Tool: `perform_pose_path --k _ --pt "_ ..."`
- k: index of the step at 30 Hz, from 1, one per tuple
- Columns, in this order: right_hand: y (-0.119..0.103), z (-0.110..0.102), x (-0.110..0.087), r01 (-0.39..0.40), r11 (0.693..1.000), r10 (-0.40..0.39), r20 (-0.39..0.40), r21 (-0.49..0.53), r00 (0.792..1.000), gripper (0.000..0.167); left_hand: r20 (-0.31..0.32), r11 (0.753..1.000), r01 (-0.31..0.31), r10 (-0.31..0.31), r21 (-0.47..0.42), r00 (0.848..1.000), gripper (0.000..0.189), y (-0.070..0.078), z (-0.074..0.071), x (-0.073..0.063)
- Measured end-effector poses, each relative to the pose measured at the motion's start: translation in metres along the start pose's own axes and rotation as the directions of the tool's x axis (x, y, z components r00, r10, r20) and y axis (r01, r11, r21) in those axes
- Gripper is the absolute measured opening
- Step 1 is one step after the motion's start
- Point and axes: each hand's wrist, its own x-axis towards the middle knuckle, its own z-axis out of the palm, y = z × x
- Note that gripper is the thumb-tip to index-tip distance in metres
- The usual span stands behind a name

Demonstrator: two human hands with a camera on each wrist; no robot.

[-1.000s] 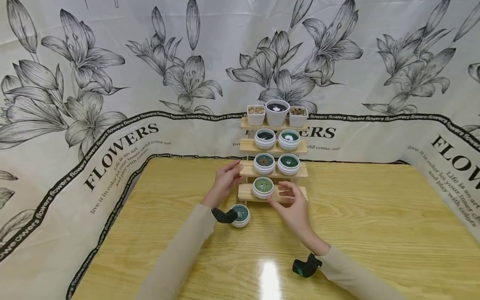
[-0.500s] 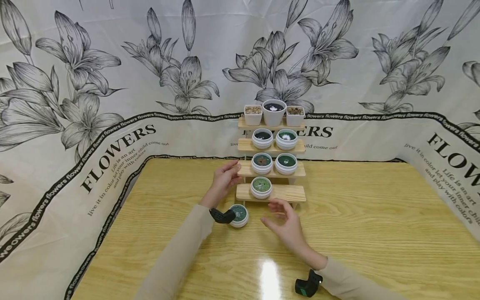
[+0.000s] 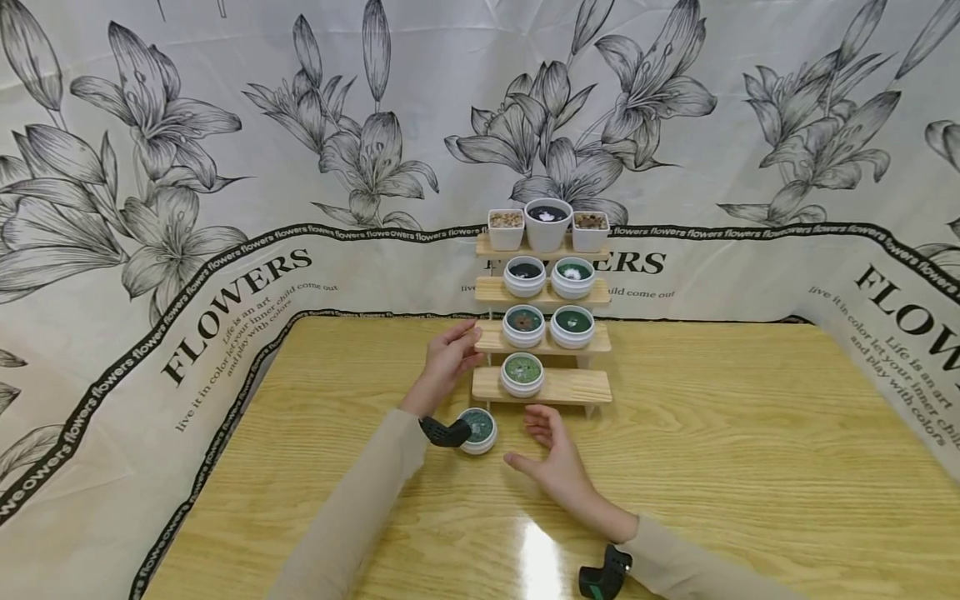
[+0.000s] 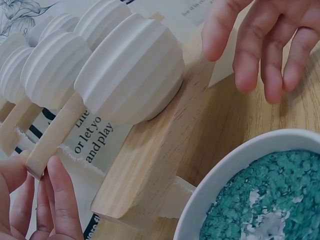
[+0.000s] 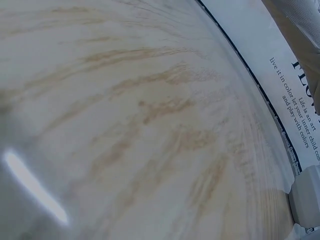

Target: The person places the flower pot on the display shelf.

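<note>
A tiered wooden stand (image 3: 581,386) holds white pots on its steps. My left hand (image 3: 447,360) pinches the left end of its second-lowest step between thumb and fingers, clearly seen in the left wrist view. One pot with light green filling (image 3: 522,375) sits left of centre on the lowest step. On the table below that step's left end stands a pot with teal filling (image 3: 480,427), partly covered by the left wrist's black camera. My right hand (image 3: 553,462) is held over the table just right of this pot, thumb and fingers apart, with nothing in it.
Higher steps carry two pots each, and the top one a tall round pot (image 3: 548,229) between two small square pots (image 3: 506,233) of pebbles. Behind the stand hangs a flower-printed cloth (image 3: 375,275). The right wrist view shows mostly tabletop (image 5: 125,125).
My right hand has drawn back from the pot on the lowest step, moving down and left toward the teal pot on the table. My left hand keeps its hold on the step.
</note>
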Motion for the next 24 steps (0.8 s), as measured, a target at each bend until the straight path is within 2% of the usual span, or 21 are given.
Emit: perform_pose_path --k 8,18,24 --pt "-0.002 0.008 0.004 -0.001 1.0 0.0 0.012 0.029 1.0 0.062 -0.002 1.0 -0.001 0.001 0.011 1.0 0.043 0.001 0.0 -0.002" --pt "-0.003 0.023 0.01 -0.036 0.998 0.032 0.067 0.053 0.997 0.067 -0.001 1.0 -0.02 0.02 0.002 1.0 0.043 0.0 0.001 -0.002" --pt "-0.003 0.032 0.014 -0.009 0.999 0.006 0.078 0.035 0.997 0.067 0.0 1.0 -0.029 0.029 0.011 1.0 0.042 0.0 0.001 -0.002"
